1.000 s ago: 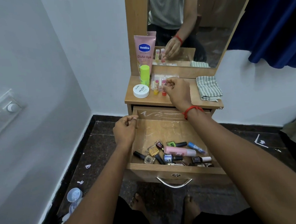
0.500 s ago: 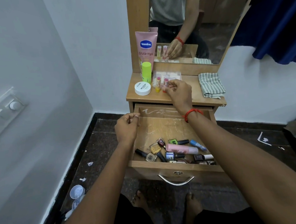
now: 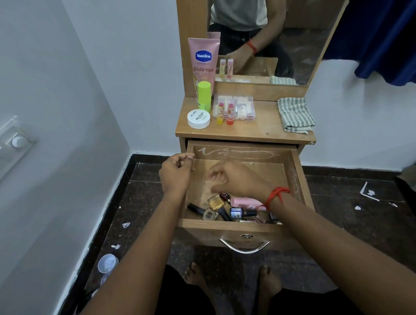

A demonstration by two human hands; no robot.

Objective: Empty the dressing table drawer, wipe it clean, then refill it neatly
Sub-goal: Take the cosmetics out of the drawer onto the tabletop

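since small glass nail polish bottles (image 3: 215, 203) lie at the front of the open wooden drawer (image 3: 202, 231), the right hand (image 3: 238, 179) hovers above them, fingers loosely curled and empty. the left hand (image 3: 176, 172) sits at the drawer's left wall with fingers curled; whether they hold anything cannot be told.

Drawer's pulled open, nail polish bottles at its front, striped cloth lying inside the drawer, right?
One slip: the head view shows the striped cloth folded on the tabletop, not inside the drawer. The bottles do sit at its front.
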